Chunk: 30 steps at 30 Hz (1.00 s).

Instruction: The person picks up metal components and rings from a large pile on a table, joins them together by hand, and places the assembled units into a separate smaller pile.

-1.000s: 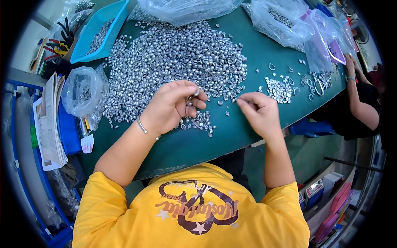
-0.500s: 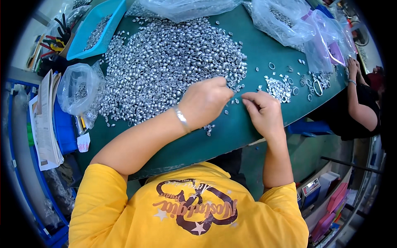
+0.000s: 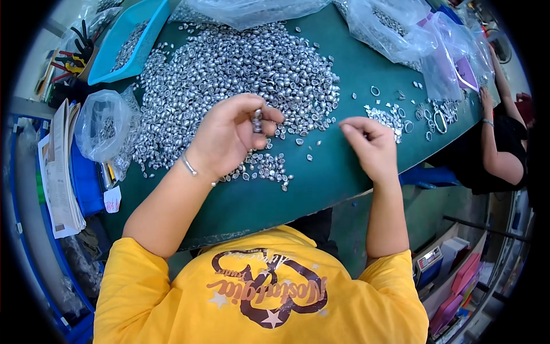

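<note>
A broad heap of small silver oval metal pieces (image 3: 229, 74) covers much of the green table (image 3: 321, 172). My left hand (image 3: 226, 135), wearing a silver bangle (image 3: 188, 163), is turned partly palm up above the heap's near edge, its fingers curled around several of these silver pieces (image 3: 257, 121). Below it lies a smaller cluster of the same pieces (image 3: 266, 166). To the right, my right hand (image 3: 375, 150) hovers over the table with thumb and fingers pinched. What they hold, if anything, is hidden. A few loose ovals lie between the hands.
Beyond my right hand is a pile of small flat silver bits (image 3: 385, 119), with metal rings (image 3: 440, 121) farther right. A turquoise tray (image 3: 103, 71) and a plastic bag (image 3: 100, 129) stand left. Clear bags (image 3: 389, 34) lie at the back. Another person's arm (image 3: 490, 135) is at far right.
My left hand has drawn back leftward and turned, exposing the pieces in its fingers and the small cluster beneath. My right hand has moved slightly, its fingers curling tighter.
</note>
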Each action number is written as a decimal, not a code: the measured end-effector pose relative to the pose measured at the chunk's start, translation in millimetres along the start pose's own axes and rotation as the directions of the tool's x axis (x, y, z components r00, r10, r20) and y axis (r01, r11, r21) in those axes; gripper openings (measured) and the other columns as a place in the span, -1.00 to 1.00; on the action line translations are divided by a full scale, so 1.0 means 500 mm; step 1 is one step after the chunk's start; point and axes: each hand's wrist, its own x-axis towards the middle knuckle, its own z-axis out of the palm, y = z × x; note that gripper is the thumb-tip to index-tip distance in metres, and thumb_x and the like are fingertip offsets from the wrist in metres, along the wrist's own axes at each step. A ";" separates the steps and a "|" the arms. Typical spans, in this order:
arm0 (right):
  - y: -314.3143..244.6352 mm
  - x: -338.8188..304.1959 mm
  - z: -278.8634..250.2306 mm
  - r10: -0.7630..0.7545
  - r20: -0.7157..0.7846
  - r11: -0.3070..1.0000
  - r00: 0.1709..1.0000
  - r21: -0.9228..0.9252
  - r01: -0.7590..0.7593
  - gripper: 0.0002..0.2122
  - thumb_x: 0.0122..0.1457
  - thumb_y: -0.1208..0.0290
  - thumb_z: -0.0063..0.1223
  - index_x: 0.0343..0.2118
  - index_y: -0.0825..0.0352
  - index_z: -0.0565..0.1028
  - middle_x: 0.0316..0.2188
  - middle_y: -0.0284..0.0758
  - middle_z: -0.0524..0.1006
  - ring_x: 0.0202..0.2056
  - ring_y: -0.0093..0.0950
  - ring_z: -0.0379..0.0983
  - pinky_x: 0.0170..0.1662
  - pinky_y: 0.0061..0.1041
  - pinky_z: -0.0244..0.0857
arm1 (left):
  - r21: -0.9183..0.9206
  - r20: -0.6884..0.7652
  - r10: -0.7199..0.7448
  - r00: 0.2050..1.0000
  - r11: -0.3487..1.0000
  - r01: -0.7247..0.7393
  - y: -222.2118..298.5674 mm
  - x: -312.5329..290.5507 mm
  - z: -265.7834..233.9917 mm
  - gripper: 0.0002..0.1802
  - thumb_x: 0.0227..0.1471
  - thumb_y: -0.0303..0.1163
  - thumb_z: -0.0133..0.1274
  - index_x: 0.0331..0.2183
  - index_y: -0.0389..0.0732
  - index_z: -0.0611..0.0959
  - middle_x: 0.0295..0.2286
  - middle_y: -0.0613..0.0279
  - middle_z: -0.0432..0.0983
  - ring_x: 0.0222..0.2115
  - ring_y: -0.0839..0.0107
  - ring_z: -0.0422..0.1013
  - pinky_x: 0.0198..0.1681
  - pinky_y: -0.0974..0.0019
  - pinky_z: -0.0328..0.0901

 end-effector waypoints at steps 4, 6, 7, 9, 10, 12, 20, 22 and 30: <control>-0.008 0.024 0.045 -0.375 0.092 0.721 0.922 -0.597 0.352 -0.93 -0.08 0.51 0.07 -0.48 0.30 0.52 -0.59 -0.23 0.44 -0.54 -0.26 0.39 -0.45 -0.40 0.29 | 0.254 -0.074 0.068 0.995 0.966 -0.047 0.005 -0.018 -0.037 -0.90 -0.09 -0.53 -0.05 -0.41 -0.29 0.48 -0.57 0.32 0.35 -0.69 0.67 0.13 -0.71 0.63 0.02; -0.002 0.030 0.043 -0.396 0.093 0.732 0.914 -0.569 0.375 -0.93 -0.07 0.51 0.06 -0.48 0.32 0.52 -0.59 -0.25 0.46 -0.55 -0.31 0.40 -0.45 -0.42 0.29 | 0.587 -0.133 0.241 0.961 0.801 -0.119 0.000 -0.022 -0.026 -0.86 -0.11 -0.54 0.02 -0.38 -0.32 0.53 -0.58 0.42 0.34 -0.68 0.69 0.14 -0.67 0.62 0.06; -0.001 0.033 0.039 -0.394 0.086 0.760 0.915 -0.530 0.377 -0.94 -0.06 0.51 0.06 -0.48 0.33 0.51 -0.59 -0.26 0.46 -0.56 -0.35 0.41 -0.46 -0.45 0.29 | 0.765 0.009 0.386 0.923 0.591 -0.255 -0.006 -0.016 -0.036 -0.88 -0.14 -0.54 0.05 -0.43 -0.30 0.58 -0.59 0.43 0.35 -0.65 0.68 0.18 -0.60 0.59 0.12; 0.000 0.021 0.026 -0.110 -0.003 0.989 0.994 -0.099 0.109 -0.92 0.01 0.52 0.00 -0.52 0.42 0.48 -0.68 -0.43 0.38 -0.67 -0.68 0.23 -0.63 -0.70 0.09 | 0.935 0.135 0.422 0.897 0.246 -0.256 -0.012 -0.019 -0.043 -0.92 -0.19 -0.55 0.09 -0.49 -0.27 0.61 -0.62 0.41 0.33 -0.64 0.65 0.22 -0.56 0.55 0.15; -0.007 0.024 0.006 0.036 0.114 0.925 0.993 0.372 -0.077 -0.92 0.00 0.53 -0.01 -0.52 0.43 0.48 -0.69 -0.46 0.34 -0.70 -0.71 0.18 -0.67 -0.73 0.00 | 0.938 0.230 0.447 0.864 0.134 -0.319 -0.018 -0.018 -0.045 -0.91 -0.22 -0.55 0.10 -0.50 -0.24 0.61 -0.64 0.35 0.31 -0.65 0.62 0.22 -0.57 0.53 0.14; -0.029 0.022 -0.006 0.156 0.230 0.536 0.961 0.797 -0.278 -0.92 0.01 0.56 -0.06 -0.51 0.45 0.46 -0.74 -0.51 0.27 -0.74 -0.77 0.05 -0.74 -0.76 -0.19 | 0.886 0.428 0.479 0.767 -0.053 -0.461 -0.036 -0.007 -0.042 -0.90 -0.25 -0.54 0.12 -0.51 -0.22 0.60 -0.65 0.26 0.31 -0.64 0.43 0.29 -0.57 0.43 0.20; -0.064 0.017 0.086 -0.199 0.326 0.917 0.924 -0.270 0.293 -0.92 -0.07 0.48 0.08 -0.48 0.33 0.53 -0.58 -0.29 0.50 -0.56 -0.46 0.41 -0.44 -0.54 0.29 | 0.832 0.552 0.409 0.727 -0.327 -0.448 -0.071 0.021 -0.031 -0.90 -0.27 -0.50 0.12 -0.53 -0.23 0.57 -0.61 0.20 0.32 -0.57 0.27 0.35 -0.51 0.30 0.27; -0.055 0.026 0.110 -0.313 0.400 0.759 0.861 -0.440 0.480 -0.90 -0.07 0.42 0.04 -0.50 0.30 0.51 -0.52 -0.23 0.48 -0.47 -0.23 0.42 -0.38 -0.29 0.31 | 0.829 0.559 0.440 0.703 -0.303 -0.470 -0.067 0.019 -0.032 -0.91 -0.24 -0.50 0.12 -0.52 -0.23 0.58 -0.61 0.23 0.32 -0.59 0.34 0.35 -0.55 0.35 0.25; -0.054 0.042 0.113 -0.375 0.416 0.626 0.828 -0.546 0.558 -0.94 -0.05 0.46 0.02 -0.51 0.30 0.47 -0.57 -0.28 0.45 -0.53 -0.31 0.43 -0.47 -0.37 0.30 | -0.051 0.029 -0.039 0.999 0.998 0.041 -0.019 -0.052 -0.086 -0.90 -0.09 -0.42 -0.12 -0.48 -0.23 0.45 -0.56 0.22 0.37 -0.61 0.52 0.25 -0.64 0.54 0.14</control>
